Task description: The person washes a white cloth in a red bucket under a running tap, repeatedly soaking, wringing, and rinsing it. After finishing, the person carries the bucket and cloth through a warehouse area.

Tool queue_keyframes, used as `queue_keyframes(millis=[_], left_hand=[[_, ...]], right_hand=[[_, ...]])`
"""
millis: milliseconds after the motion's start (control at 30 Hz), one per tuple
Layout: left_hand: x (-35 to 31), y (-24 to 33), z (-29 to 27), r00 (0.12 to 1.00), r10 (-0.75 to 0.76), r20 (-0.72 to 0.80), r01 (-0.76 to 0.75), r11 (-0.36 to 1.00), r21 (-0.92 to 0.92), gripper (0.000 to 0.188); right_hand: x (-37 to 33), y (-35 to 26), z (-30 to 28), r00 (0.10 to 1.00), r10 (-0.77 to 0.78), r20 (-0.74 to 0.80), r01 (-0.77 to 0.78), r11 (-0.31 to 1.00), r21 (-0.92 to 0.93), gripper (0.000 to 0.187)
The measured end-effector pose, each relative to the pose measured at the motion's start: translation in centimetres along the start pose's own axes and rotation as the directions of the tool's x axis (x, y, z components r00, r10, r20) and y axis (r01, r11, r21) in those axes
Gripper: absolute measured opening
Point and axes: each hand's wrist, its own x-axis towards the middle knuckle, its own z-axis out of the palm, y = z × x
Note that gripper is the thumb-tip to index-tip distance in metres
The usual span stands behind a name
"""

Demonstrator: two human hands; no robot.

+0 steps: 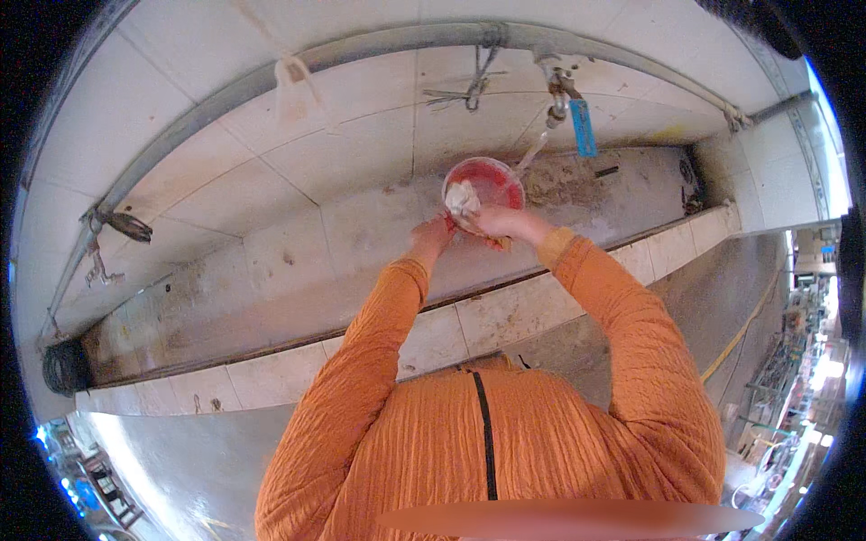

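Observation:
A round, pale-rimmed container (514, 183) with red inside, perhaps a bucket or basin, is in the trough beneath the tap. At its left side lies a crumpled white cloth (463, 198). My right hand (499, 221) reaches over the near rim, fingers closed against the cloth. Close beside it, at the near left of the rim, my left hand (434, 236) is closed. A bit of red shows by its fingertips, too small to make out. Some red and yellowish material (497, 242) shows just under my right hand.
A tap (557, 110) with a blue tag (583, 128) juts from the tiled wall; a pale stream or short hose runs from it toward the container. A pipe (361, 47) carries tied cords. The trough's tiled front ledge (492, 317) lies under my forearms. A dark coil (66, 367) is at far left.

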Motion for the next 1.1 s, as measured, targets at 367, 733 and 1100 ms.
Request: queue_keyframes(millis=[367,733,1100], left_hand=[[-1.5,3.3,-1.4,0.997,-0.015,0.07,0.005,0.992,0.129,0.035],[-0.4,0.8,0.2,0.999,-0.011,-0.041,0.013,1.0,0.026,0.033],[-0.3,1.6,1.2,0.997,-0.005,-0.079,0.008,0.999,0.041,0.031]], right_hand=[[5.3,5.6,-1.5,0.995,-0.099,0.033,-0.006,0.257,0.966,0.01],[4.4,6.7,-5.0,0.972,-0.056,-0.229,0.235,0.299,0.925,0.007],[3.5,6.0,-0.9,0.995,-0.093,-0.039,0.098,0.982,0.163,0.024]])
